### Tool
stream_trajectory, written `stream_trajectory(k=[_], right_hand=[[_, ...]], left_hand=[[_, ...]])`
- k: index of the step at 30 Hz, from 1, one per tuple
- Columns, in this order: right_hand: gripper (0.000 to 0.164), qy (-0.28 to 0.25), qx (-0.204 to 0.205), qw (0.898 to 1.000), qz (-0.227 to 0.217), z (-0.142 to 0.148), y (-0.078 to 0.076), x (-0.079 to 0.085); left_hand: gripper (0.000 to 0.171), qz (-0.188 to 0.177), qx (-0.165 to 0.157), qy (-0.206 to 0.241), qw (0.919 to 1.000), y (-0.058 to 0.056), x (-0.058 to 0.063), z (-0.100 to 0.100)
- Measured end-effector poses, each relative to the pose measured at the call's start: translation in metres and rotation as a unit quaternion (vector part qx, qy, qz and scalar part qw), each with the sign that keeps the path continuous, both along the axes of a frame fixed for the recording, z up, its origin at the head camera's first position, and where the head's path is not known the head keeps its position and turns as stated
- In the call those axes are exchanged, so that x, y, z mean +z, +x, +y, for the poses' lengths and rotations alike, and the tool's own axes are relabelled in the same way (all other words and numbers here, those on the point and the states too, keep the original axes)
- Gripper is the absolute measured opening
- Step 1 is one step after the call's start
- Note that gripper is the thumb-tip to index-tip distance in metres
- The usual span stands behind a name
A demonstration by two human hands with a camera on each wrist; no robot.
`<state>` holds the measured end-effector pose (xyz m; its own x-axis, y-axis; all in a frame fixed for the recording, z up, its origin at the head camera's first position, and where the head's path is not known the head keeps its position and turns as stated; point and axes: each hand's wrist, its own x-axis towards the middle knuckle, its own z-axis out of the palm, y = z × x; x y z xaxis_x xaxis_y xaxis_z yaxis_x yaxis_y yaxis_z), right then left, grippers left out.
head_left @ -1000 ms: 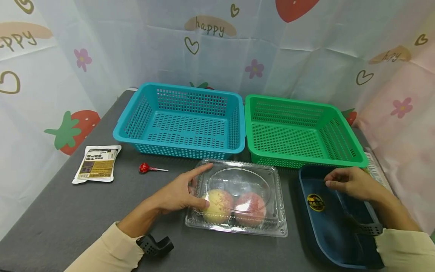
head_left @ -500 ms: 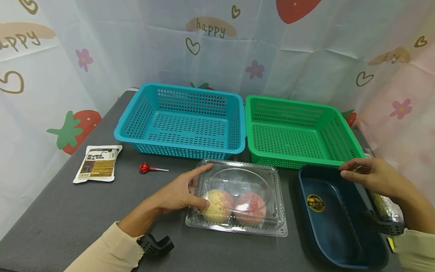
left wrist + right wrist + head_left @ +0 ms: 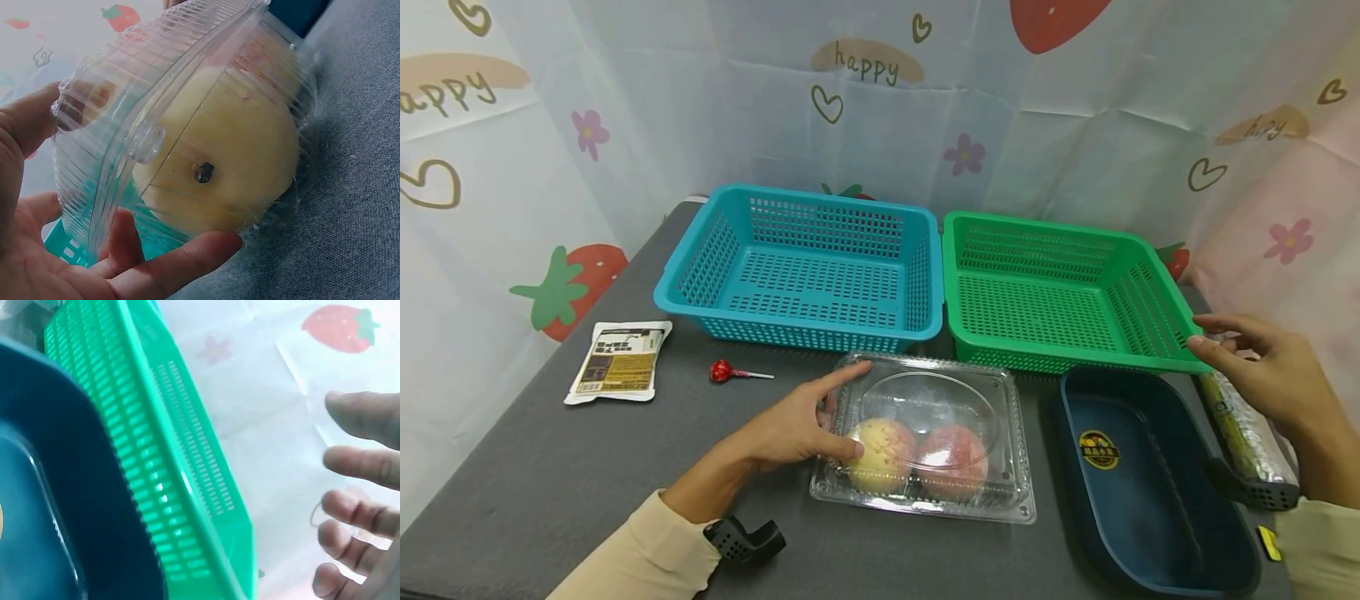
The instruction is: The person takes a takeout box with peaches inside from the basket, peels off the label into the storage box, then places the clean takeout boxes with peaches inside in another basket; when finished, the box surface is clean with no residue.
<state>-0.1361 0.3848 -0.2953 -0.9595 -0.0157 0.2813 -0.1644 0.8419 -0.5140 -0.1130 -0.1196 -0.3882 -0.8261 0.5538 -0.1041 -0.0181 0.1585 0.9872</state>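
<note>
A clear plastic clamshell box [image 3: 925, 500] with two peaches [image 3: 880, 454] inside lies shut on the grey table. My left hand [image 3: 797, 421] grips its left end, thumb on the lid and fingers spread along the side. Through the plastic, the left wrist view shows the yellow peach [image 3: 225, 150] close up, stem end towards me. My right hand [image 3: 1273, 367] holds nothing and hovers by the right front corner of the green basket [image 3: 1075, 354]. Beneath that hand and wrist lies a silver and yellow package [image 3: 1247, 429], partly covered.
A dark blue tray [image 3: 1157, 492] with a round gold label stands right of the box. Behind are a blue basket [image 3: 797, 329] and a patterned curtain [image 3: 1037, 125]. To the left lie a red lollipop [image 3: 721, 371] and a white and brown pouch [image 3: 619, 362].
My right hand has moved right, from over the dark blue tray to beyond its right side, uncovering the package there. The left hand stays on the clamshell box.
</note>
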Motion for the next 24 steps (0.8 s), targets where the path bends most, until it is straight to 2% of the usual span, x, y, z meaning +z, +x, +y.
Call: stream_trajectory(k=[8, 17, 20, 24], right_hand=[[0.045, -0.005, -0.01, 1.0, 0.014, 0.009, -0.008, -0.009], [0.053, 0.016, -0.007, 1.0, -0.019, 0.021, -0.018, -0.026], [0.053, 0.04, -0.011, 0.999, -0.023, 0.03, -0.024, -0.038], [0.058, 0.064, 0.004, 0.996, -0.06, 0.034, -0.028, -0.043]], left_hand=[[0.099, 0.005, 0.005, -0.001, 1.0, 0.0, -0.001, 0.0], [0.099, -0.002, 0.0, 0.005, 1.0, -0.001, 0.0, -0.001], [0.099, -0.007, -0.005, 0.01, 0.9999, -0.001, 0.0, -0.001], [0.099, -0.009, -0.01, 0.016, 0.9998, -0.001, 0.0, -0.002]])
